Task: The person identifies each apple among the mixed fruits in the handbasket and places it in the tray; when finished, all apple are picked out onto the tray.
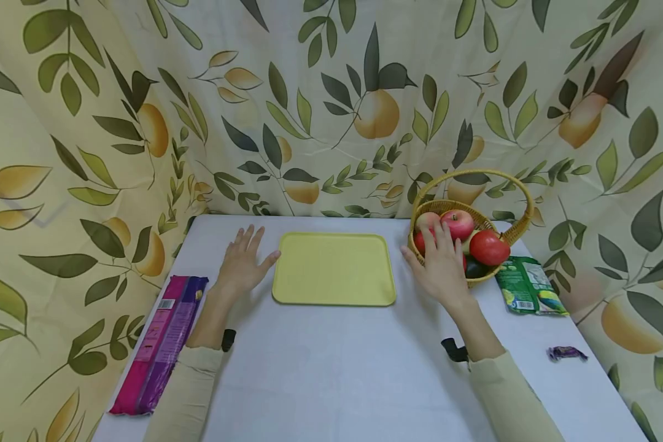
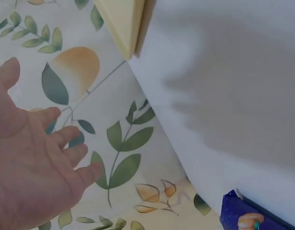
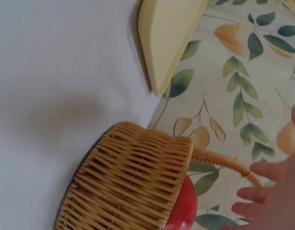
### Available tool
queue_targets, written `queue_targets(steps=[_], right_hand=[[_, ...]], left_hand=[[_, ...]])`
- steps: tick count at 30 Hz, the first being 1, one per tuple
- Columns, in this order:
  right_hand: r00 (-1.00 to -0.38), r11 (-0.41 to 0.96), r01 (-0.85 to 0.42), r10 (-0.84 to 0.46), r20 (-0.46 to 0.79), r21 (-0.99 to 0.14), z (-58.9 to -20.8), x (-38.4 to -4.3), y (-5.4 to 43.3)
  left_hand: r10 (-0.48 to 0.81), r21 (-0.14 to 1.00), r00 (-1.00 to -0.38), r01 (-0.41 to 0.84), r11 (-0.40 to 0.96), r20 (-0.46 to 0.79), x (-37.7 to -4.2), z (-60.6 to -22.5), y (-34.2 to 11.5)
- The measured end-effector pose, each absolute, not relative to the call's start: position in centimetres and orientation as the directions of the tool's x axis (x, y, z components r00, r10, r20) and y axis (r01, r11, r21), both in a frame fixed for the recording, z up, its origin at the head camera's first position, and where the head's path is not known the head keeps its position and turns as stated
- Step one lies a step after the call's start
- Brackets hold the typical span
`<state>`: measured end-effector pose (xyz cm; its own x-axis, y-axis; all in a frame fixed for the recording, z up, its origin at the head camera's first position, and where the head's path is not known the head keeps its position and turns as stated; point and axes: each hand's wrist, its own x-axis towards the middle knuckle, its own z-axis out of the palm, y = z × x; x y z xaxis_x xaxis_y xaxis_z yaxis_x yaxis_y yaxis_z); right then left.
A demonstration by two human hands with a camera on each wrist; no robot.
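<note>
My left hand [image 1: 243, 261], fingers spread, hovers beside the left edge of a pale yellow tray [image 1: 334, 270]; nothing is in it. In the left wrist view the palm of the left hand [image 2: 37, 158] faces the camera. My right hand [image 1: 439, 267] reaches over the near left side of a wicker basket [image 3: 123, 182], fingers extended, holding nothing. Whether it touches the basket or fruit is unclear in the head view. Inside the basket are a red apple [image 1: 457, 222], a tomato-like red fruit [image 1: 489, 247] and a dark glossy item [image 1: 476, 268]; the hand partly hides others.
A long pink and purple packet [image 1: 160, 350] lies along the table's left edge. Right of the basket sits a green packet [image 1: 530, 285], with a small purple wrapped sweet [image 1: 566, 353] nearer. A leaf-patterned curtain [image 1: 331, 123] hangs behind the white table [image 1: 331, 374].
</note>
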<state>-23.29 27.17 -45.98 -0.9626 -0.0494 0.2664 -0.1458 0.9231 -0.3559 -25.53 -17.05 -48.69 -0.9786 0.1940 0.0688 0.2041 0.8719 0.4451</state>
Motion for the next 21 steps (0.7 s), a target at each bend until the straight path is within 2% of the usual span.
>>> queue_targets(steps=[8,14,17,21], right_hand=[[-0.927,0.857,-0.079,0.124,0.353,-0.509,-44.7,-22.6,29.3],[-0.886,0.787,-0.087,0.22,0.408,-0.611,-44.2,-22.1,31.1],[-0.859,0.753,-0.064,0.292,0.42,-0.655,-44.0,-21.8,32.2],[-0.837,0.705,0.024,0.402,0.371,-0.709,-43.7,-21.4,34.0]], left_hand=[[0.199,0.524,-0.977,0.211,0.825,0.081,-25.4,-48.3,-16.2],[0.183,0.598,-0.978,0.204,0.775,0.096,-25.9,-48.9,-16.4],[0.179,0.664,-0.978,0.206,0.719,0.109,-26.3,-49.5,-16.2],[0.166,0.744,-0.98,0.19,0.641,0.107,-26.8,-49.8,-15.7]])
